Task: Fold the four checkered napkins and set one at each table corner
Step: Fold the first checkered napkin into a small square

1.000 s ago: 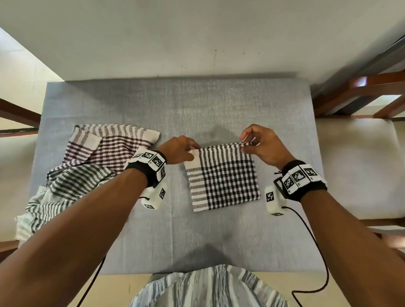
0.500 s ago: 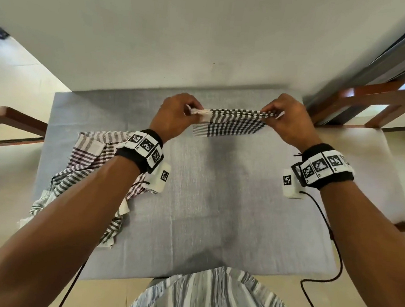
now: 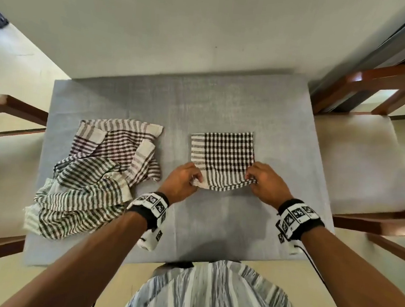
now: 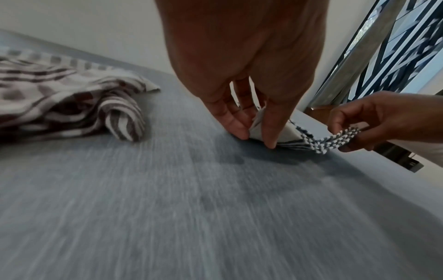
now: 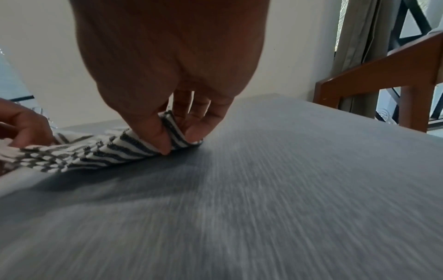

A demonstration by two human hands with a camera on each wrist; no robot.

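A black-and-white checkered napkin (image 3: 222, 155) lies folded on the grey tablecloth (image 3: 226, 101), right of centre. My left hand (image 3: 195, 180) pinches its near left corner (image 4: 261, 130). My right hand (image 3: 250, 176) pinches its near right corner (image 5: 172, 136). Both near corners are lifted slightly off the cloth; the far part lies flat. A heap of unfolded napkins sits at the left: a brown-striped one (image 3: 120, 145) on top and a dark-striped one (image 3: 78, 198) nearer me. In the left wrist view the brown-striped napkin (image 4: 72, 106) is bunched up at the left.
Wooden chairs with pale seats stand on both sides, one on the right (image 3: 364, 156) and one on the left (image 3: 1, 178). A wall (image 3: 184, 27) runs along the table's far edge. A black cable (image 3: 327, 289) hangs from my right wrist.
The napkin was lifted off the table and held up toward the far edge, then laid down again farther from me. My hands went from gripping its far edge to pinching its near corners.
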